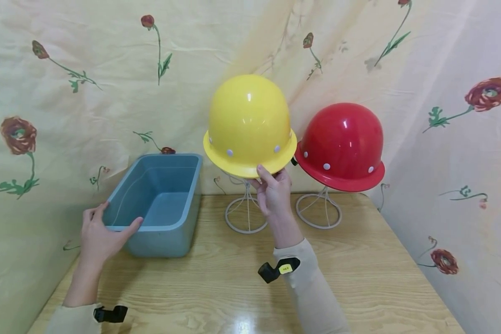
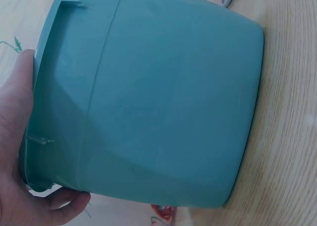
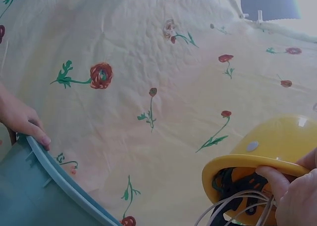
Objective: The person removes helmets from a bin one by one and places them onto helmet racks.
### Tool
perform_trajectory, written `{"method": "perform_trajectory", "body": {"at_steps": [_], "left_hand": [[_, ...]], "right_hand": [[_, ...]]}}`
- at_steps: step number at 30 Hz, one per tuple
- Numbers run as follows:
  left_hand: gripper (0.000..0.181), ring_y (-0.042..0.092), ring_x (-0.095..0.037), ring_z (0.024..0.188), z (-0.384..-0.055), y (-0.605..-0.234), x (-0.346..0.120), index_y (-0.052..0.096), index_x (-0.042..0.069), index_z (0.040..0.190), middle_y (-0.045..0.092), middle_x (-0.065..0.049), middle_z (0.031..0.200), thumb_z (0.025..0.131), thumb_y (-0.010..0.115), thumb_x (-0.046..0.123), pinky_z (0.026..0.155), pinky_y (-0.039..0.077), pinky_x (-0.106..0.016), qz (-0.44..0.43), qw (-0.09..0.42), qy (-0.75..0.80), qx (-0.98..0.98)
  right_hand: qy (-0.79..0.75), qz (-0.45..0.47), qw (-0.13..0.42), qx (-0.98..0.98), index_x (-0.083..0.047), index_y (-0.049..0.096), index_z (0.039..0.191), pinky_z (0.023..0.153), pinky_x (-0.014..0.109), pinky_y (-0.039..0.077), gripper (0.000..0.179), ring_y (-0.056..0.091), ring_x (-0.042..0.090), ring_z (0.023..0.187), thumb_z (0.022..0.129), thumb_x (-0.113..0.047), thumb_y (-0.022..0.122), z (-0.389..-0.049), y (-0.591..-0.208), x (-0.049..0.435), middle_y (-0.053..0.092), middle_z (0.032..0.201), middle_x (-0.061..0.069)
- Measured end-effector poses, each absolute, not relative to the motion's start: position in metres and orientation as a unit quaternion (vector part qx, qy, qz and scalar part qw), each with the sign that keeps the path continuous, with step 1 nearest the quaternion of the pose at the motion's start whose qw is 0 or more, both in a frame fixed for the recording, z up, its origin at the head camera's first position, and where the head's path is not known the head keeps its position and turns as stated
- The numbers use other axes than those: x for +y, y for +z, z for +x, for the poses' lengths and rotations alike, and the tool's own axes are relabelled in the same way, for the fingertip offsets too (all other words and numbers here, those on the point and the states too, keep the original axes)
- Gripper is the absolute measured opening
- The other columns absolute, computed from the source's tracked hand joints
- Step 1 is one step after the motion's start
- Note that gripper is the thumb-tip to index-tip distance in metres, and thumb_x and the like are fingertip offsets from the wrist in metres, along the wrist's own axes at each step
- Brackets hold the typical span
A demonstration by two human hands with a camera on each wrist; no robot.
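Note:
In the head view my left hand [image 1: 102, 234] grips the near left corner of a blue-green plastic bin [image 1: 163, 241], thumb over the front rim and fingers at the left side. The bin is bare inside and stands on the table. My right hand [image 1: 273, 192] pinches the front brim of a yellow hard hat [image 1: 250, 120], which sits over a white wire stand [image 1: 247, 213]. From the right wrist view, dark straps [image 3: 225, 186] show inside the hat, with the stand's wires just below the brim.
Right of the yellow hat, a red hard hat [image 1: 342, 144] rests tilted on a second wire stand [image 1: 319, 211]. A flower-printed cloth [image 1: 108, 93] hangs behind and at both sides of the wooden table [image 1: 217, 287].

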State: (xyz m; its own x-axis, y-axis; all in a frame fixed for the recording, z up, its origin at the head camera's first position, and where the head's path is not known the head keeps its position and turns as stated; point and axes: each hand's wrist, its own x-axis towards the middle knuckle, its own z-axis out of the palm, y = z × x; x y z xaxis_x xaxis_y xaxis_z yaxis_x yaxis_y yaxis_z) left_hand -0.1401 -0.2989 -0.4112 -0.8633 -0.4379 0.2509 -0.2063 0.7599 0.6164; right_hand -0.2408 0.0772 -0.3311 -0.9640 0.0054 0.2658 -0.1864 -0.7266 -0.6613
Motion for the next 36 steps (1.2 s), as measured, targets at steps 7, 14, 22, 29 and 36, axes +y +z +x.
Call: {"method": "perform_trajectory", "body": {"at_steps": [7, 14, 22, 29, 36], "left_hand": [[0.113, 0.036, -0.058, 0.138, -0.139, -0.408, -0.297, 0.024, -0.002, 0.167, 0.027, -0.035, 0.158, 0.088, 0.079, 0.058, 0.11, 0.04, -0.08, 0.181, 0.19, -0.301, -0.917], [0.113, 0.036, -0.057, 0.139, -0.141, -0.409, -0.299, 0.023, -0.001, 0.167, 0.028, -0.034, 0.158, 0.088, 0.079, 0.058, 0.11, 0.041, -0.08, 0.183, 0.191, -0.303, -0.916], [0.114, 0.037, -0.058, 0.137, -0.14, -0.41, -0.299, 0.023, -0.002, 0.167, 0.027, -0.035, 0.158, 0.088, 0.079, 0.058, 0.109, 0.042, -0.08, 0.181, 0.186, -0.296, -0.919], [0.114, 0.037, -0.058, 0.137, -0.141, -0.411, -0.3, 0.023, -0.002, 0.167, 0.027, -0.035, 0.158, 0.088, 0.079, 0.058, 0.108, 0.042, -0.081, 0.179, 0.19, -0.295, -0.919], [0.114, 0.037, -0.058, 0.137, -0.14, -0.412, -0.299, 0.023, 0.0, 0.167, 0.028, -0.034, 0.158, 0.088, 0.079, 0.059, 0.108, 0.042, -0.08, 0.181, 0.191, -0.297, -0.918]], "right_hand": [[0.919, 0.121, 0.05, -0.372, -0.006, 0.051, 0.14, 0.086, 0.027, 0.066, 0.037, 0.072, 0.01, 0.106, 0.106, 0.008, 0.05, -0.24, -0.333, 0.077, 0.065, 0.118, -0.001], [0.919, 0.12, 0.047, -0.373, -0.007, 0.052, 0.137, 0.084, 0.027, 0.066, 0.034, 0.072, 0.009, 0.105, 0.106, 0.007, 0.05, -0.241, -0.335, 0.076, 0.066, 0.116, -0.002], [0.915, 0.128, 0.049, -0.38, -0.007, 0.051, 0.139, 0.082, 0.026, 0.066, 0.036, 0.073, 0.009, 0.104, 0.106, 0.008, 0.048, -0.24, -0.339, 0.076, 0.067, 0.115, -0.003], [0.918, 0.121, 0.045, -0.375, -0.006, 0.049, 0.142, 0.084, 0.028, 0.066, 0.039, 0.074, 0.01, 0.106, 0.106, 0.009, 0.047, -0.239, -0.34, 0.075, 0.067, 0.117, -0.002], [0.921, 0.113, 0.04, -0.371, -0.006, 0.051, 0.139, 0.083, 0.028, 0.066, 0.037, 0.075, 0.01, 0.102, 0.106, 0.01, 0.047, -0.241, -0.345, 0.074, 0.069, 0.114, -0.001]]}}
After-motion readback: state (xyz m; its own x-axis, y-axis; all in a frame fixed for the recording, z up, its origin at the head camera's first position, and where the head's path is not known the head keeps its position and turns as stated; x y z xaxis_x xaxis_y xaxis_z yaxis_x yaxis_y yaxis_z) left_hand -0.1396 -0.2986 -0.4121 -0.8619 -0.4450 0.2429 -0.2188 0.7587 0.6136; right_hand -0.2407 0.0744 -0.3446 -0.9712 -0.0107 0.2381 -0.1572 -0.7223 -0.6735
